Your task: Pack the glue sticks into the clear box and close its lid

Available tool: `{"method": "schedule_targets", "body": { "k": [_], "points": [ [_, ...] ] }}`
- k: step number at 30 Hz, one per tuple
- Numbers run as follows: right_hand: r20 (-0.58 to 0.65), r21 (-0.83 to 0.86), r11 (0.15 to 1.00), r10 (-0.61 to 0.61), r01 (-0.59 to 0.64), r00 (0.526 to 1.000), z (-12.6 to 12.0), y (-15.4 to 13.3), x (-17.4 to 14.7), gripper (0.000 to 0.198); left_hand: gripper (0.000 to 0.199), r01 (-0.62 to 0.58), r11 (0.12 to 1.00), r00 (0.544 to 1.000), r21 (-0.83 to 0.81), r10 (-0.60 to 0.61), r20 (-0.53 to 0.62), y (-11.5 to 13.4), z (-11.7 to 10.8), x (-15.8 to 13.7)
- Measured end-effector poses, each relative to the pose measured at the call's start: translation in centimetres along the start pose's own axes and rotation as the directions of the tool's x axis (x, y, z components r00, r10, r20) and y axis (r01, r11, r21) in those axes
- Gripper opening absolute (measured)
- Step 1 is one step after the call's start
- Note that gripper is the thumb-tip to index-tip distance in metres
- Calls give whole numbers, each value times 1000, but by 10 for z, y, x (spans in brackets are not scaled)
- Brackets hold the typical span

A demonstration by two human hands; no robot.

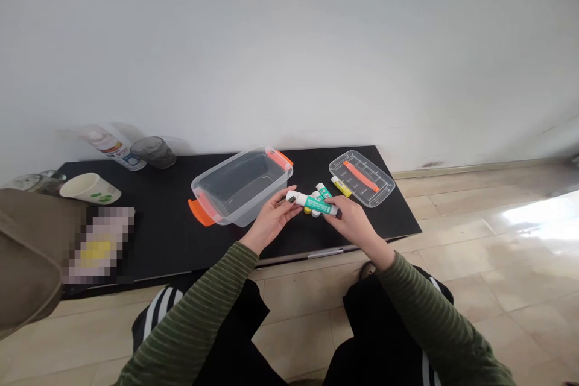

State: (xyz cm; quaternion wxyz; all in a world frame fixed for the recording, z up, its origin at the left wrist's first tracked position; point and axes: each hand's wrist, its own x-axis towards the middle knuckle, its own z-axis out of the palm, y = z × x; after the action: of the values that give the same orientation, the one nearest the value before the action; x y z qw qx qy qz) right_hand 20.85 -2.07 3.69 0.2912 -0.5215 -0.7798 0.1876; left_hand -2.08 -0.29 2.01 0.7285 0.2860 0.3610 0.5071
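Note:
A green and white glue stick (pixel 313 203) is held level over the table's front part, between my two hands. My left hand (pixel 270 217) pinches its white cap end. The fingers of my right hand (pixel 350 220) close round the other end. Behind and below it, several more glue sticks lie on the table; a green one (pixel 322 190) and a yellow one (pixel 341 186) show, and others are partly hidden by the held stick. Just left of them stands a see-through plastic box (pixel 260 211) with orange latches, its top uncovered.
On the black table (pixel 167 241), the box's lid (pixel 384 187) with an orange handle lies at the right. A spray can (pixel 120 151), a dark glass (pixel 154 154) and a paper cup (pixel 90 188) stand at the left. Brown fabric (pixel 31 259) covers the left corner. A wall rises behind.

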Motion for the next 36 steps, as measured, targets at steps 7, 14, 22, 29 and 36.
{"method": "schedule_targets", "body": {
  "k": [7,14,22,29,36],
  "points": [
    [-44,15,998,-53,53,998,0,-8,-1,30,45,-10,998,1000,57,10,11,2,-2,-4],
    [56,14,995,96,-97,994,-1,-20,-1,32,45,-40,993,999,107,39,9,-4,-5,-3],
    [195,301,883,313,-360,930,17,-18,-3,26,48,-15,989,1000,146,14,13,-4,-3,-6],
    [343,193,917,270,-349,900,27,-23,5,13,62,36,952,998,303,-22,-51,-12,-3,8],
    [40,-154,911,392,-382,919,-7,20,27,20,35,-12,356,953,935,288,-97,-19,-21,31]
  ]
}}
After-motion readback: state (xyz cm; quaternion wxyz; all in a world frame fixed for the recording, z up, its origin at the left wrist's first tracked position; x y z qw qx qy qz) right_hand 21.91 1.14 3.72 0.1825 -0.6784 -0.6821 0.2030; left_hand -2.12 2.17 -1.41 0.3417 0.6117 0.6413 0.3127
